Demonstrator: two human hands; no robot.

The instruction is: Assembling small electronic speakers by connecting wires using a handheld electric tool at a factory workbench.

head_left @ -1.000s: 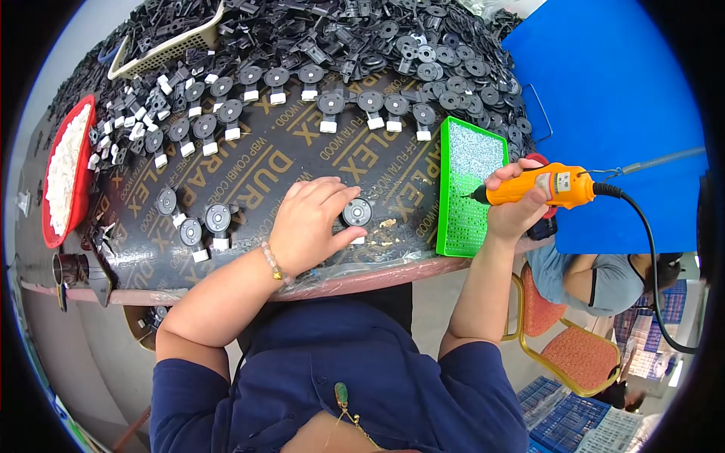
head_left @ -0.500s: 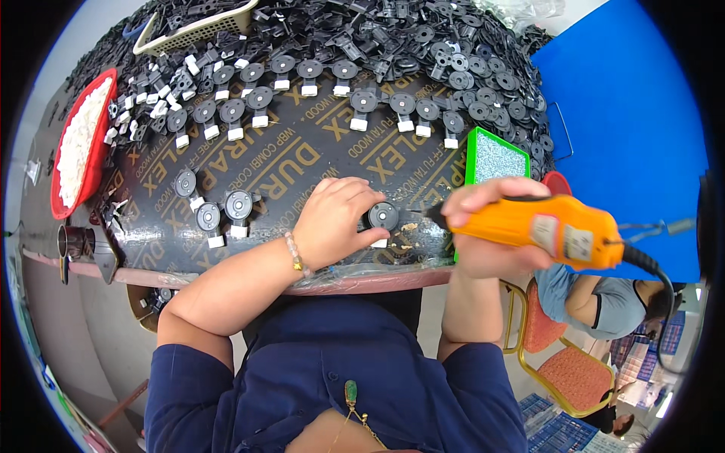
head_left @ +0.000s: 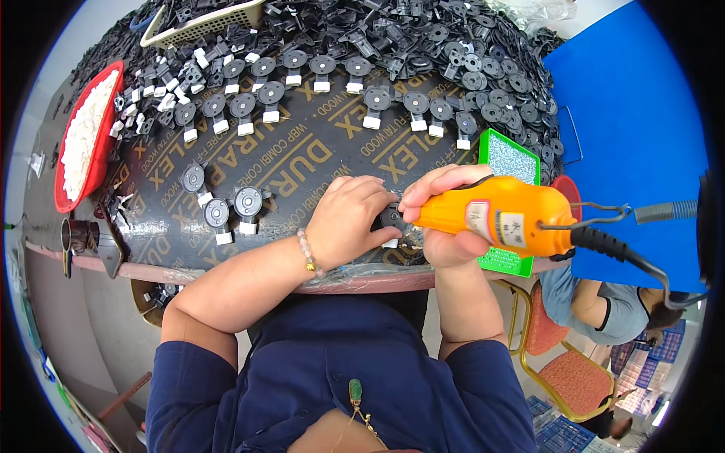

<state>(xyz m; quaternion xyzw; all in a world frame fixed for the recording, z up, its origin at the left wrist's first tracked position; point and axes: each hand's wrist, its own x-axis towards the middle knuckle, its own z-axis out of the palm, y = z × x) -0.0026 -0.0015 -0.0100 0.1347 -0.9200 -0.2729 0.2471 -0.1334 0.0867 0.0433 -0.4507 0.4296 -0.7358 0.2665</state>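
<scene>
On the table's near side, my left hand (head_left: 349, 217) holds a black round plastic part (head_left: 391, 217) between thumb and fingers. A white tab (head_left: 390, 243) sticks out of the part toward me. My right hand (head_left: 458, 248) is wrapped round an orange electric screwdriver (head_left: 495, 215), whose front end reaches the part; its tip is hidden behind my fingers. Left of my left hand lie three similar parts with discs, one of them a black disc part (head_left: 248, 201) with a white tab. Beyond my right hand stands a green tray (head_left: 507, 261) of small silvery screws.
Rows of disc parts (head_left: 322, 66) with white tabs lie farther back, before a big heap of black parts (head_left: 423, 38). A red basket (head_left: 101, 162) of white pieces stands left, a beige basket (head_left: 198, 29) behind. A cord (head_left: 630, 260) trails right from the screwdriver. Another person (head_left: 615, 311) sits at right.
My right hand has brought the screwdriver left, from beside the round part onto it. My left hand still holds the part. The whole view has shifted slightly.
</scene>
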